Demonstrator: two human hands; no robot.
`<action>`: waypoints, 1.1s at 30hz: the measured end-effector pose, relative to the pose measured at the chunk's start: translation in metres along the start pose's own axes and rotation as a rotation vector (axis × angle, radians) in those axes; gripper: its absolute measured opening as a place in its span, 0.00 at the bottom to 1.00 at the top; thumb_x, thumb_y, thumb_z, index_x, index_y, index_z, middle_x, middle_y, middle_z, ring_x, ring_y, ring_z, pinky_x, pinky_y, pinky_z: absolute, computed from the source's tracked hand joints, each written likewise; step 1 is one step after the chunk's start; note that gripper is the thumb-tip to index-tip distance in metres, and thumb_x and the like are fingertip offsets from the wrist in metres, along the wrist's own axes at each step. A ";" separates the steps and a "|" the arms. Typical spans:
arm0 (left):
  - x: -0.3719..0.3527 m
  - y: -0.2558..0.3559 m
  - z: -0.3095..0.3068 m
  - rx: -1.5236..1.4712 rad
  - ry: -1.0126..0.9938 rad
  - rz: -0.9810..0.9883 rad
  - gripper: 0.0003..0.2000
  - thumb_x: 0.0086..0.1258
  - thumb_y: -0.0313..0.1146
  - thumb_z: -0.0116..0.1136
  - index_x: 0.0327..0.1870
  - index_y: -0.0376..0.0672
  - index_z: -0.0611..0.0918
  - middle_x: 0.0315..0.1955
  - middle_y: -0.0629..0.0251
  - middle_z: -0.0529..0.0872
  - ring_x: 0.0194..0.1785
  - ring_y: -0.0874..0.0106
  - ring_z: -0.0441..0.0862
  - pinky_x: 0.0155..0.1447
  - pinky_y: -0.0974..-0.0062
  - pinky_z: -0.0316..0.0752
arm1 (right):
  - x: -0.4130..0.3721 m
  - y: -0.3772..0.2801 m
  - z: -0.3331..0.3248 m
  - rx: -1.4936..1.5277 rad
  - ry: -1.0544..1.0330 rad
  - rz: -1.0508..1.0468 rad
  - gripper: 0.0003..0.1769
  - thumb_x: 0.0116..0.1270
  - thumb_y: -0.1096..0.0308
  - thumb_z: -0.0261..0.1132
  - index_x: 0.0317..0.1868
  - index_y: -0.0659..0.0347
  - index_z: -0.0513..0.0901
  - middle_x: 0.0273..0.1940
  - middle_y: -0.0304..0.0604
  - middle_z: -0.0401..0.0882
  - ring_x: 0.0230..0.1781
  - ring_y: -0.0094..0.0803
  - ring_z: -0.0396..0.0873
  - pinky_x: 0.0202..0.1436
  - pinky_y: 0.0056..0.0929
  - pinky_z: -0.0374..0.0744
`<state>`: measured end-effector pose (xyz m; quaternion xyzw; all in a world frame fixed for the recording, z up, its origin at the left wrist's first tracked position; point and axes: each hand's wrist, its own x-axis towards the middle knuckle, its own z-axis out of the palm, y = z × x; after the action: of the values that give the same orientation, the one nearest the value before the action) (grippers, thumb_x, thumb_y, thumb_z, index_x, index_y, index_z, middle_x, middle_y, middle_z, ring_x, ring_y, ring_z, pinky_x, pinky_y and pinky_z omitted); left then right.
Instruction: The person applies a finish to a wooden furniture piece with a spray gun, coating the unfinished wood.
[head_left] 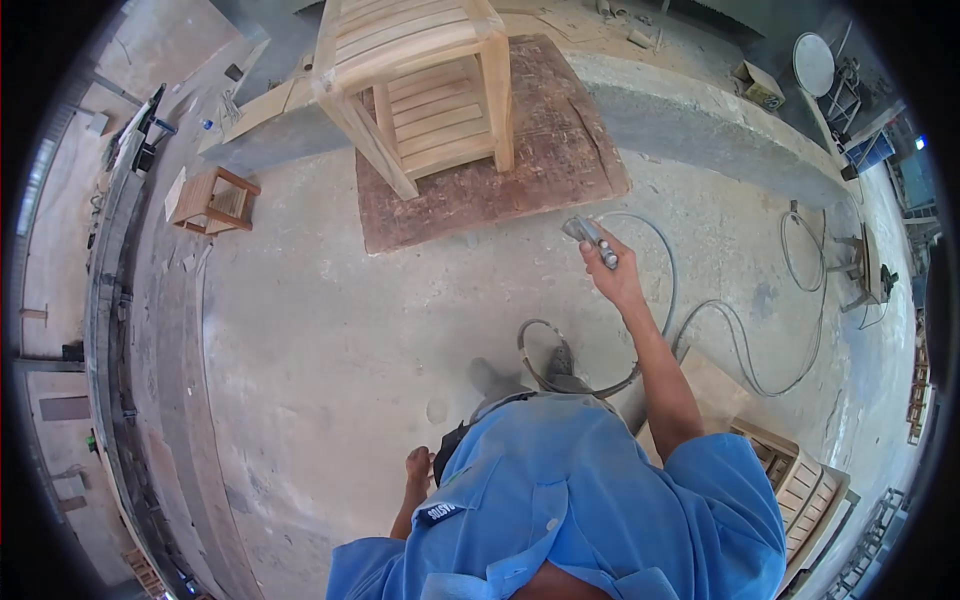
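My right hand [616,274] is closed around a grey metal air gun [590,238], held out over the floor just short of a worn brown board. A hose [668,265] curves away from near the air gun. On the board [565,150] stands a pale wooden stool [440,110] with a slatted top and a slatted lower shelf; its top runs out of view. Low by my left hip hangs my left hand [418,465], its fingers curled in with nothing visible in them.
Hose loops [760,385] lie on the concrete floor to the right and around my feet. A small wooden stool [213,202] stands at the left. Slatted wooden pieces [800,490] are close behind my right elbow. A low concrete ledge [720,125] runs behind the board.
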<state>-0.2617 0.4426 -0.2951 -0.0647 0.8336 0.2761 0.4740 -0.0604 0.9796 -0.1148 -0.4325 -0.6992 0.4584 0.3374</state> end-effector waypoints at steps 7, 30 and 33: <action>0.004 0.046 -0.013 -0.291 0.081 -0.060 0.19 0.70 0.45 0.52 0.58 0.48 0.77 0.45 0.66 0.84 0.45 0.68 0.81 0.41 0.62 0.70 | -0.005 -0.139 -0.032 0.279 0.095 -0.274 0.28 0.72 0.56 0.66 0.66 0.61 0.77 0.34 0.38 0.82 0.33 0.19 0.78 0.40 0.22 0.78; 0.056 -0.035 -0.078 -0.091 0.028 0.060 0.21 0.71 0.44 0.50 0.63 0.48 0.75 0.51 0.59 0.84 0.53 0.61 0.82 0.50 0.51 0.73 | -0.011 -0.186 0.064 0.254 0.110 -0.422 0.31 0.70 0.54 0.69 0.66 0.65 0.77 0.41 0.40 0.85 0.42 0.23 0.81 0.46 0.25 0.80; 0.064 -0.016 -0.082 -0.385 0.051 -0.085 0.22 0.72 0.45 0.49 0.65 0.48 0.74 0.54 0.57 0.83 0.56 0.59 0.81 0.53 0.48 0.73 | -0.012 -0.195 0.071 0.329 0.019 -0.418 0.30 0.70 0.54 0.68 0.65 0.65 0.77 0.41 0.40 0.85 0.40 0.23 0.82 0.45 0.25 0.80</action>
<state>-0.3525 0.3967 -0.3217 -0.1965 0.7735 0.4084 0.4430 -0.1746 0.9038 0.0415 -0.2224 -0.6861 0.4824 0.4971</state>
